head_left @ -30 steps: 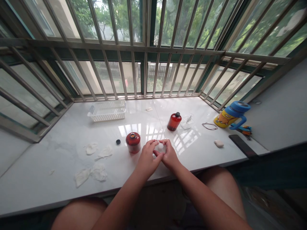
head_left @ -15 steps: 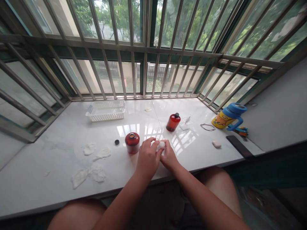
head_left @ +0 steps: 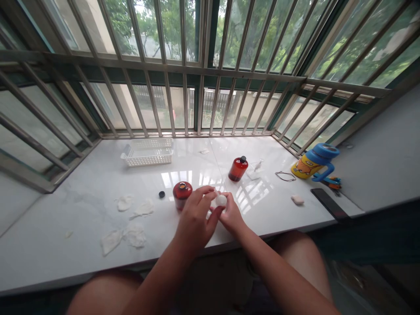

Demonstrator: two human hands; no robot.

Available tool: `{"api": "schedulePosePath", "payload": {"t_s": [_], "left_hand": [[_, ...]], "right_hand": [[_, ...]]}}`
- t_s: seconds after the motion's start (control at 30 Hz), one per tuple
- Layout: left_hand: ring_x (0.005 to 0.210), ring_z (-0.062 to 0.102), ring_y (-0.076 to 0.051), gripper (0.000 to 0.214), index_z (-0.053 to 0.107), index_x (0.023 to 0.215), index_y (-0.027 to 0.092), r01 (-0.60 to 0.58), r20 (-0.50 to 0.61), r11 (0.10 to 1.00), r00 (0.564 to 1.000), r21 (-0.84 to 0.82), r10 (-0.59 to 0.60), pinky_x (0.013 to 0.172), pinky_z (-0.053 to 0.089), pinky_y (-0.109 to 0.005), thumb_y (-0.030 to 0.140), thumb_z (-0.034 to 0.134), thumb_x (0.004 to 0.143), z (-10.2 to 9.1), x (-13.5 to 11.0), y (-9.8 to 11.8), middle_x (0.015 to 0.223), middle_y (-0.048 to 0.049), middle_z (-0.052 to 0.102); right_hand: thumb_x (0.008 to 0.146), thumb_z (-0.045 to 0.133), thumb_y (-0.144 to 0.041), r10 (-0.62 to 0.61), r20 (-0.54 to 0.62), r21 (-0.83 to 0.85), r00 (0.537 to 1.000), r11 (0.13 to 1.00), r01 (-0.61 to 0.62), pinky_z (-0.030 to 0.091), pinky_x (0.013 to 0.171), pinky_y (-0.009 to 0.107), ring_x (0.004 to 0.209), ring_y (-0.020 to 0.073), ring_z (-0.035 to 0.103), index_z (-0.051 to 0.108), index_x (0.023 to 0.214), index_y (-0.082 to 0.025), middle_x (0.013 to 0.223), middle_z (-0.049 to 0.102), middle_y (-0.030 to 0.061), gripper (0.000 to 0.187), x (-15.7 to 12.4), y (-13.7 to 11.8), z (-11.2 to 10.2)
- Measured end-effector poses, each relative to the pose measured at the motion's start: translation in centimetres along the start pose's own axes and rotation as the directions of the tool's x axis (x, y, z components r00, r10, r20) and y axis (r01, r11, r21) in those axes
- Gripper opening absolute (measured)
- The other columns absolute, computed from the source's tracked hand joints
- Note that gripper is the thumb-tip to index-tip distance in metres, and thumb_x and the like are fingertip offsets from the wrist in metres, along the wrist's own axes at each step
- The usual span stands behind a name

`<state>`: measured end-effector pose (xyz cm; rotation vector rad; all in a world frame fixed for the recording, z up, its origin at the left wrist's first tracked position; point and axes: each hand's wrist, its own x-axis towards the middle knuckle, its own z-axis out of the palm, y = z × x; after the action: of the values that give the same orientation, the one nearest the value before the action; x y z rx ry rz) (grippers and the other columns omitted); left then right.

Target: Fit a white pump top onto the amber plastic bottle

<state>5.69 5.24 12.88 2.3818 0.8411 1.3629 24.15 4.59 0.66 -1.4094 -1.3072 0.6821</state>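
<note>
My right hand (head_left: 232, 215) is closed around a small white rounded piece (head_left: 221, 200), which looks like a cap or a small container top. From the other side my left hand (head_left: 197, 216) reaches it with the fingertips above and the thumb below. A bit of something pale shows between that thumb and fingers; its kind is unclear. Just beyond the left hand stands an uncapped amber bottle (head_left: 182, 192), partly covered by the fingers. Its neck is uncovered, and a black screw cap (head_left: 162, 194) lies to its left. A second amber bottle (head_left: 238, 169), with a black cap on, stands farther back.
Crumpled white tissues (head_left: 134, 236) lie at the left. A white perforated basket (head_left: 149, 159) stands near the window bars. A clear item (head_left: 257, 167), a thin loop (head_left: 285, 176), a pinkish block (head_left: 297, 200), a phone (head_left: 328, 204) and a blue-yellow flask (head_left: 311, 162) sit at the right.
My left hand has shifted a little left and its fingers have loosened, covering more of the uncapped bottle. The right hand keeps the white piece in nearly the same spot.
</note>
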Motion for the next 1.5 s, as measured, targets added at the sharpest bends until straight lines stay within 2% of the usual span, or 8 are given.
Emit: {"api": "schedulePosePath", "payload": {"t_s": [0.13, 0.23, 0.47, 0.57, 0.8, 1.0, 1.27, 1.5], "left_hand": [[0.123, 0.068, -0.027, 0.019, 0.065, 0.120, 0.021, 0.054, -0.144, 0.988, 0.989, 0.144, -0.033, 0.108, 0.056, -0.043, 0.023, 0.067, 0.101, -6.4, 0.9, -0.8, 0.126, -0.0123, 0.070], [0.117, 0.069, -0.030, 0.024, 0.067, 0.111, 0.020, 0.291, -0.257, 0.886, 0.944, 0.362, -0.205, 0.106, 0.056, -0.045, 0.041, 0.069, 0.099, -10.2, 0.3, -4.5, 0.122, -0.0121, 0.071], [0.101, 0.071, -0.035, 0.050, 0.075, 0.106, 0.015, 0.728, -0.271, 0.377, 0.602, 0.572, -0.751, 0.095, 0.057, -0.045, 0.059, 0.056, 0.094, -12.2, -3.9, -17.5, 0.116, -0.0183, 0.074], [0.108, 0.070, -0.038, 0.051, 0.077, 0.110, 0.014, 0.731, -0.256, 0.315, 0.554, 0.605, -0.792, 0.097, 0.056, -0.046, 0.057, 0.055, 0.094, -11.6, -5.1, -19.9, 0.119, -0.0206, 0.073], [0.115, 0.064, -0.044, 0.049, 0.078, 0.107, 0.016, 0.687, -0.265, 0.345, 0.619, 0.640, -0.739, 0.097, 0.056, -0.054, 0.058, 0.054, 0.095, -10.1, -5.0, -19.0, 0.122, -0.0213, 0.070], [0.127, 0.066, -0.035, 0.065, 0.068, 0.131, 0.022, 0.600, -0.050, 0.790, 0.799, 0.124, -0.599, 0.109, 0.055, -0.049, 0.070, 0.070, 0.087, -7.5, -2.6, -15.1, 0.141, -0.0133, 0.067], [0.127, 0.069, -0.035, 0.084, 0.058, 0.139, 0.026, 0.611, 0.312, 0.784, 0.769, -0.105, -0.558, 0.112, 0.053, -0.048, 0.050, 0.095, 0.067, -2.0, -2.5, -13.1, 0.136, -0.0100, 0.072], [0.098, 0.074, -0.026, 0.057, 0.054, 0.116, 0.025, 0.564, 0.323, 0.817, 0.801, -0.124, -0.504, 0.087, 0.059, -0.038, 0.042, 0.088, 0.075, -2.4, -1.8, -9.9, 0.110, -0.0030, 0.076]], "right_hand": [[0.082, 0.083, -0.047, -0.010, 0.024, -0.027, 1.000, 1.000, 0.011, 0.053, 0.105, 0.048, 0.125, 0.0311, 0.069, 0.043, 0.101, -0.029, 0.135, 0.071, 0.0097, 0.048, 0.0, -0.2, -0.3], [0.082, 0.083, -0.047, 0.012, 0.032, -0.034, 0.999, 0.999, -0.010, 0.053, 0.104, 0.049, 0.128, 0.0326, 0.068, 0.042, 0.100, -0.029, 0.135, 0.071, 0.0111, 0.048, 0.0, -0.4, -0.4], [0.082, 0.082, -0.048, 0.006, 0.043, -0.038, 0.999, 0.999, -0.004, 0.054, 0.102, 0.049, 0.129, 0.0328, 0.068, 0.042, 0.100, -0.029, 0.136, 0.071, 0.0118, 0.048, 0.0, -0.1, -0.4], [0.083, 0.082, -0.048, 0.006, 0.047, -0.037, 0.999, 0.999, -0.004, 0.054, 0.102, 0.049, 0.129, 0.0328, 0.068, 0.042, 0.101, -0.029, 0.136, 0.071, 0.0121, 0.048, 0.0, 0.0, -0.4], [0.082, 0.082, -0.048, 0.015, 0.051, -0.038, 0.999, 0.999, -0.014, 0.054, 0.103, 0.049, 0.129, 0.0332, 0.068, 0.043, 0.100, -0.029, 0.136, 0.071, 0.0118, 0.048, 0.1, -0.2, -0.4], [0.082, 0.083, -0.047, 0.019, 0.044, -0.027, 0.999, 0.999, -0.018, 0.054, 0.103, 0.049, 0.127, 0.0326, 0.069, 0.044, 0.101, -0.029, 0.136, 0.071, 0.0115, 0.048, 0.1, -0.1, -0.3], [0.075, 0.090, -0.052, 0.061, 0.045, -0.144, 0.997, 0.988, -0.054, 0.052, 0.111, 0.050, 0.133, 0.0334, 0.063, 0.048, 0.130, -0.027, 0.139, 0.065, 0.0116, 0.073, -0.5, -0.4, -0.9], [0.075, 0.089, -0.049, 0.138, 0.050, -0.241, 0.989, 0.963, -0.122, 0.058, 0.100, 0.051, 0.114, 0.0327, 0.071, 0.048, 0.135, -0.026, 0.130, 0.068, 0.0104, 0.076, -1.5, -0.8, -1.1]]}}
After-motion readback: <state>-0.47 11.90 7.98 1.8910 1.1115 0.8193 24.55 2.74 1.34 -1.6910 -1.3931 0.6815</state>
